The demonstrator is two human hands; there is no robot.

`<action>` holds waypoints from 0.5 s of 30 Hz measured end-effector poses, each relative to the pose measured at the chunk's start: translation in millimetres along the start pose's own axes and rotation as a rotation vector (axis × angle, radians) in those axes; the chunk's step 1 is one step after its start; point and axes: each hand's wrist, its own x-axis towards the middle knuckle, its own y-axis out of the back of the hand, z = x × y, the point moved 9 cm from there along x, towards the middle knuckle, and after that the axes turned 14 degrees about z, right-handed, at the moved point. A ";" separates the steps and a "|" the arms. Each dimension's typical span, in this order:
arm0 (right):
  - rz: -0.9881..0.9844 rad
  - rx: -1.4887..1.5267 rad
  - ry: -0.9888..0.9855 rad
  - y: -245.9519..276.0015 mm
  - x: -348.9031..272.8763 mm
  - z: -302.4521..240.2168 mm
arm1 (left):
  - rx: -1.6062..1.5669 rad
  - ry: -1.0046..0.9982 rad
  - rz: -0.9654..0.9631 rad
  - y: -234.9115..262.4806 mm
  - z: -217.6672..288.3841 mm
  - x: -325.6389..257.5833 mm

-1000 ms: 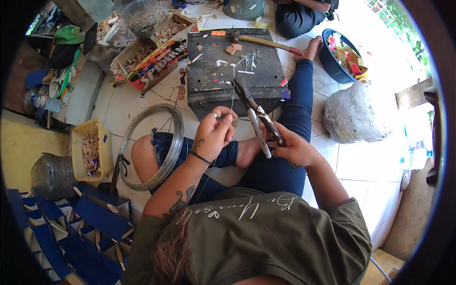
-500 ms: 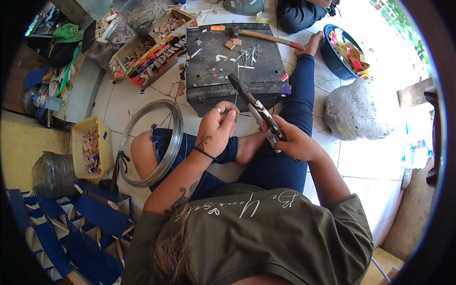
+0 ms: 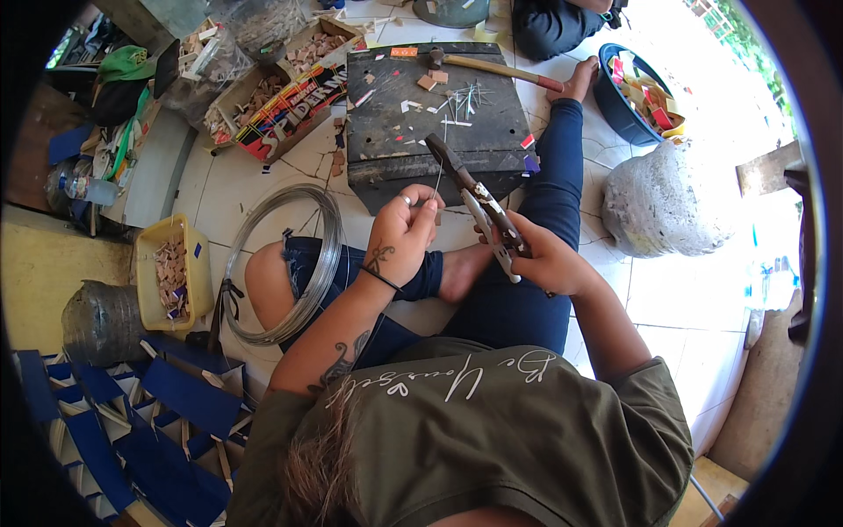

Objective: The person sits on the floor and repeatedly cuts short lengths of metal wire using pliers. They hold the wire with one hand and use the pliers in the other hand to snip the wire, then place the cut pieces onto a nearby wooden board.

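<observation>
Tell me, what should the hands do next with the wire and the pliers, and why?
Probably close the pliers on the wire. The left hand pinches the thin wire upright, the right hand holds the pliers with the tip right beside the wire's upper part, and cut pieces already lie on the dark board.

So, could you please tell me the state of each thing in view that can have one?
pliers: held in right hand, tips at the wire piece
wire piece: upright, pinched by left hand
wire coil: coiled, lying on floor by the knee
hammer: lying on dark board
</observation>
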 end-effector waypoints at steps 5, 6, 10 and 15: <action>0.003 -0.004 0.027 1.3 -2.5 -2.7 | -0.008 -0.021 -0.002 -1.7 1.6 -0.3; 0.004 -0.002 0.021 1.5 -3.0 -1.8 | -0.015 -0.023 -0.005 -2.1 1.6 -0.4; 0.007 -0.016 0.029 1.8 -3.8 1.5 | 0.017 -0.022 0.001 -2.1 -0.7 -0.6; -0.007 0.078 -0.115 -3.9 -0.8 24.4 | 0.073 -0.066 0.020 -3.2 0.2 2.3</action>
